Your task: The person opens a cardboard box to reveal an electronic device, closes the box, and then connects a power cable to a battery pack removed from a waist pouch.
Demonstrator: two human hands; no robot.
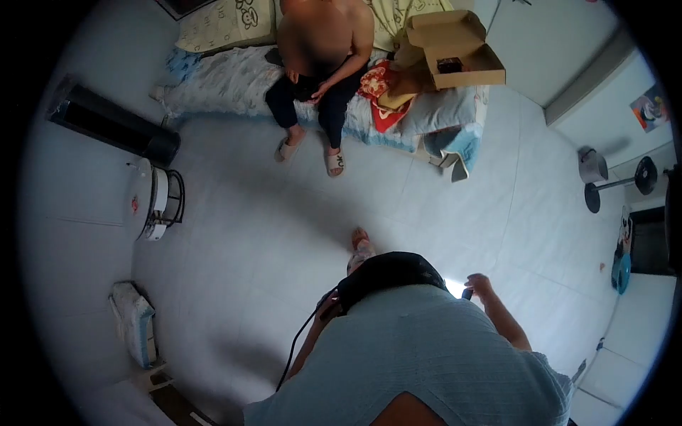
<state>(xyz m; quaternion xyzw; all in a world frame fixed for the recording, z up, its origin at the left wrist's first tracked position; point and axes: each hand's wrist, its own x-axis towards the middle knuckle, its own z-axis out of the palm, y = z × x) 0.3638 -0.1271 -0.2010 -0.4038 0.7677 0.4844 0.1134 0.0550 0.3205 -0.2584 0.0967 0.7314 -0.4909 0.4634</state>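
Note:
My right hand (481,285) is out to the right of my body, its fingers closed around a small dark device (467,292). A bright white glow (455,286) shows just left of it; it may be a lit screen or a lamp. On the other side, my left hand (329,308) is beside a black bag-like bundle (391,270) in front of my body, and its fingers are mostly hidden. A black cable (297,337) runs down from there along my arm. My light blue top (412,341) covers much of the lower view.
Ahead, another person (320,64) sits on a bed (220,85) with both hands around a dark object. An open cardboard box (465,53) lies at the bed's right end. A round white appliance (148,199) stands left, a fan (618,184) right. Pale floor tiles (277,213) lie between.

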